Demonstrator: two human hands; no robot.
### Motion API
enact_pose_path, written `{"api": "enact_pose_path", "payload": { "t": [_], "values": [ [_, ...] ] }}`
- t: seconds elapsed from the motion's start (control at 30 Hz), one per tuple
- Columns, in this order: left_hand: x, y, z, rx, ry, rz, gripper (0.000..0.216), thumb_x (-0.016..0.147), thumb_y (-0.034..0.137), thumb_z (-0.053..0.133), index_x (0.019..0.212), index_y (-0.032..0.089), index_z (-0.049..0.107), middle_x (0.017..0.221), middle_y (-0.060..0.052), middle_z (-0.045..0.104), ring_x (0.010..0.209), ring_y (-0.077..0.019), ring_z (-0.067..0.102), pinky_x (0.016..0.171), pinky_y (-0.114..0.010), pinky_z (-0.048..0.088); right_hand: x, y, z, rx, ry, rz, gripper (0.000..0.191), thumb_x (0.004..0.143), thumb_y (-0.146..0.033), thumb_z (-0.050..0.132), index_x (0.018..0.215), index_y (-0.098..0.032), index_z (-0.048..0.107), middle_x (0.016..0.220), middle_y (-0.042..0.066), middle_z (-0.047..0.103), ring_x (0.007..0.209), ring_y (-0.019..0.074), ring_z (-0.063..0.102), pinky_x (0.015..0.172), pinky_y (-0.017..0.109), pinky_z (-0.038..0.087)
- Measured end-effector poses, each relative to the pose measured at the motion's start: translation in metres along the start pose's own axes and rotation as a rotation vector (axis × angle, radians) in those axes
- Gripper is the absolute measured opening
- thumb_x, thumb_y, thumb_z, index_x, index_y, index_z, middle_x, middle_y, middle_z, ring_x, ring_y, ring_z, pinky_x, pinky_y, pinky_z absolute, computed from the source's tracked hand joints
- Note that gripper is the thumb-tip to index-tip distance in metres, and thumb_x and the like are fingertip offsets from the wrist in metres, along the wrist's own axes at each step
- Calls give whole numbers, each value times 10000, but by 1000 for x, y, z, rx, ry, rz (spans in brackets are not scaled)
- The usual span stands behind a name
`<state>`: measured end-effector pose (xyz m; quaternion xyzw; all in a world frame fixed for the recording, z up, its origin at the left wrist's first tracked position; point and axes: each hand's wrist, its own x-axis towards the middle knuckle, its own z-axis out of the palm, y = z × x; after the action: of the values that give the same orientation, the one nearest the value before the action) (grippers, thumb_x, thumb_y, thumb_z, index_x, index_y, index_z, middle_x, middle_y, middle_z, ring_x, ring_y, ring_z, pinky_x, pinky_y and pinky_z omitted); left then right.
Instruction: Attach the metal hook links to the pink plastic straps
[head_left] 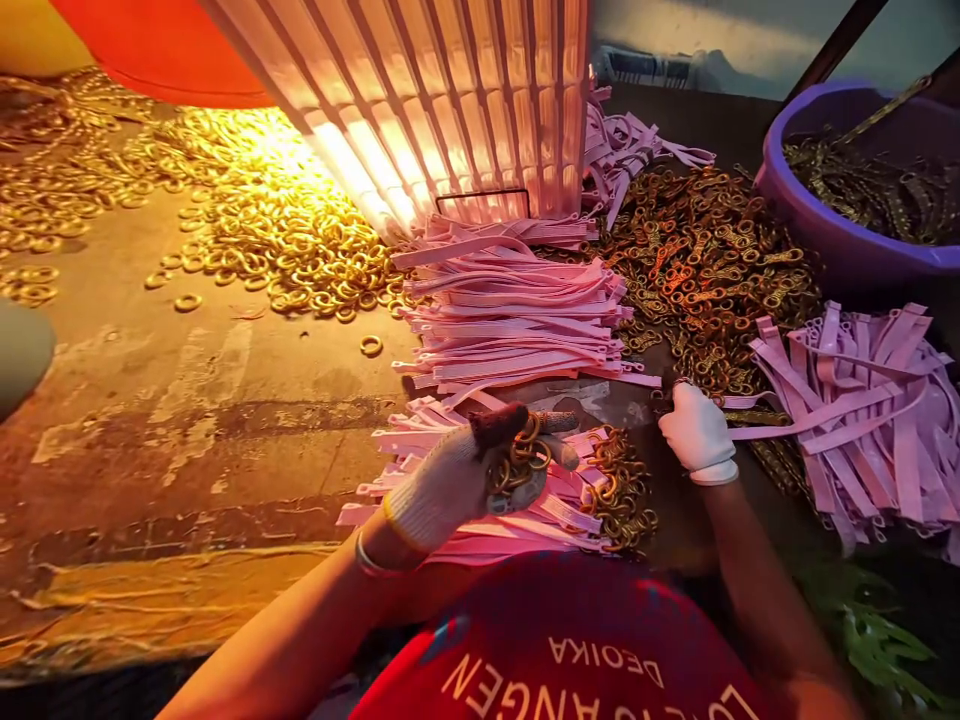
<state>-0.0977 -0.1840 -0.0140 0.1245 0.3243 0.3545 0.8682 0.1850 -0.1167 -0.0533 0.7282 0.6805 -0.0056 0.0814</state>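
My left hand [476, 475], in a whitish knit glove with dark fingertips, is cupped around several brass rings [517, 465]. Below it lies a bundle of pink straps [442, 545] with brass rings and clasps heaped at its right end [622, 490]. My right hand [697, 432], gloved in white, is closed; a pink strap [772, 432] runs from it to the loose strap pile [862, 410] on the right. Something small and dark shows at its fingertips, too small to make out. Beyond both hands are stacked pink straps [517, 310].
Brass rings [300, 250] spread over the worn table [187, 400] at the left. A ribbed translucent panel [480, 110] glows at the back. Brass snap hooks [705, 270] are heaped right of the stack, near a purple basin [780, 190]. A red-orange object [165, 50] stands back left.
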Motion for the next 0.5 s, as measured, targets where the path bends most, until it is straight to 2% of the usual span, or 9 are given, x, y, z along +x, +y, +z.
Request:
{"api": "enact_pose_path", "payload": {
  "t": [0.1,0.2,0.27,0.33,0.4,0.5],
  "values": [
    [-2,1,1,21,23,-42,492,889,286,680,1321,50,656,854,-148,747,468,-82,543,410,-169,387,-9,10,8,56,31,-88,158,758,-51,545,822,-187,591,809,76,663,727,199,623,616,278,357],
    [-3,3,6,118,62,-33,569,851,310,734,1350,59,624,795,-105,724,422,-61,479,365,-162,321,-24,15,16,122,137,-96,145,771,-65,514,823,-181,585,873,123,665,829,247,632,702,312,423],
    [-3,2,9,234,81,-23,618,846,325,749,1387,73,588,753,-64,696,402,-50,444,347,-158,281,-38,11,13,320,247,-120,132,838,-115,502,881,-175,612,864,126,674,810,254,634,717,338,460],
    [1,-2,12,358,74,-17,620,863,330,723,1416,98,561,749,-37,679,392,-43,418,342,-159,274,-53,1,2,654,277,-233,158,928,-194,501,1004,-185,639,881,99,703,794,233,651,746,346,507],
    [7,-9,13,467,40,21,613,896,332,663,1459,135,524,733,-12,659,400,-55,422,345,-164,299,-66,-15,-16,975,168,-398,201,982,-264,532,1148,-216,636,973,69,734,839,203,680,798,333,545],
    [16,-20,13,636,-13,118,595,913,312,619,1484,183,511,643,37,583,432,-78,448,380,-169,345,-74,-41,-38,1228,-69,-575,314,963,-261,621,1277,-244,620,1121,58,736,940,188,701,868,324,566]
  ]
}}
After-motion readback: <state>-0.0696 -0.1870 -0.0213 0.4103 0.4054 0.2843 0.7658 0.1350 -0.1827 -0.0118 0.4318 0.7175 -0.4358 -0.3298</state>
